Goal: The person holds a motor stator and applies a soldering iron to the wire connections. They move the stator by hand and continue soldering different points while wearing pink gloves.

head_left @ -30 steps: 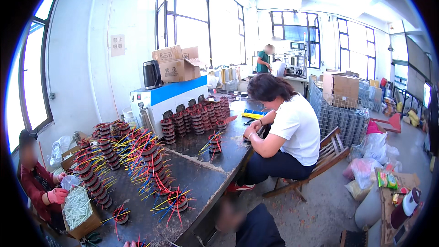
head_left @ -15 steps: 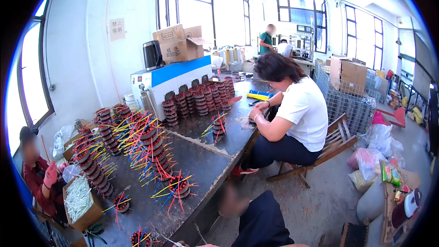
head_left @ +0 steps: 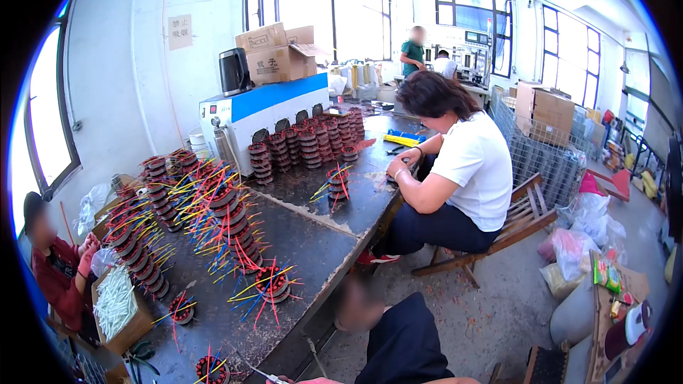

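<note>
At the lower edge, a sliver of skin (head_left: 319,381) that looks like part of my left hand shows beside a thin metal tool (head_left: 276,378) with a narrow tip. Another sliver of skin (head_left: 454,381), probably my right hand or forearm, lies further right. The fingers of both are hidden, so their grip does not show. Nearest the tool is a small wound motor stator (head_left: 211,368) with red coils and coloured leads. Two more single stators, one left (head_left: 181,310) and one with yellow, blue and red wires (head_left: 272,286), stand further back on the dark table.
Stacks of wired stators (head_left: 235,224) fill the table's left half. Pliers (head_left: 142,359) and a box of white tubes (head_left: 117,306) lie at left. One person (head_left: 53,270) sits beyond; another in white (head_left: 469,171) works at the table's right edge. A blue-and-white machine (head_left: 277,114) stands behind.
The view has shifted slightly. At left, the seated person's raised gloved hand has come down and both their hands are now together. The metal tool stays at the lower edge.
</note>
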Demonstrator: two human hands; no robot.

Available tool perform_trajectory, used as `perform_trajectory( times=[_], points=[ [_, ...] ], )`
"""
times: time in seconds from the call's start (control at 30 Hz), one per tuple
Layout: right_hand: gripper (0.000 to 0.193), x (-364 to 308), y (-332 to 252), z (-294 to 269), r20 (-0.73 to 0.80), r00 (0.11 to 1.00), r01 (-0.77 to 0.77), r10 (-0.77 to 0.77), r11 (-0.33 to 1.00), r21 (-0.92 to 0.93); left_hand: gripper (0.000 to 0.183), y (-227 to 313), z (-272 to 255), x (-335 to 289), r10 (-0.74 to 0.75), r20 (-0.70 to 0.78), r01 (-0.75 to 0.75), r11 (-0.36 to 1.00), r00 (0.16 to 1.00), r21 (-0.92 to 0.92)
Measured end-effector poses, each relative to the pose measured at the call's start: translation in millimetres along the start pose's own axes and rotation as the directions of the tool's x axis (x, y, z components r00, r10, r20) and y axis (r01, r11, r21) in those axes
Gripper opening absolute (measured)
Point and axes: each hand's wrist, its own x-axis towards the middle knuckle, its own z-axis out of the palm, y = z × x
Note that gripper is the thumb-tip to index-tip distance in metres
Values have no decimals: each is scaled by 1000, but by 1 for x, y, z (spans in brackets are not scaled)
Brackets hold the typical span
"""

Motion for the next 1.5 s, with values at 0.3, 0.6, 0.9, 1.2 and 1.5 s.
perform_trajectory(
  times=[0.3,0.6,0.9,1.2,1.5],
  points=[
    [28,2,6,-5,-32,999,3,-4,1000,-8,28,-8,5,1,58,-46,-59,998,997,-15],
    [29,-4,-4,-2,-28,1000,-8,9,1000,23,28,-10,-5,6,-2,-55,-3,997,998,-80],
    [29,-8,-14,4,-23,998,-55,56,998,42,30,-8,-12,6,-24,-25,22,996,999,-86],
    [29,-9,-11,2,-30,997,-69,72,995,72,32,-20,-35,22,47,-73,-40,995,996,94],
    [29,-4,-3,3,-21,998,-56,58,993,102,33,-7,-16,5,-48,-1,48,996,999,-75]
  ],
)
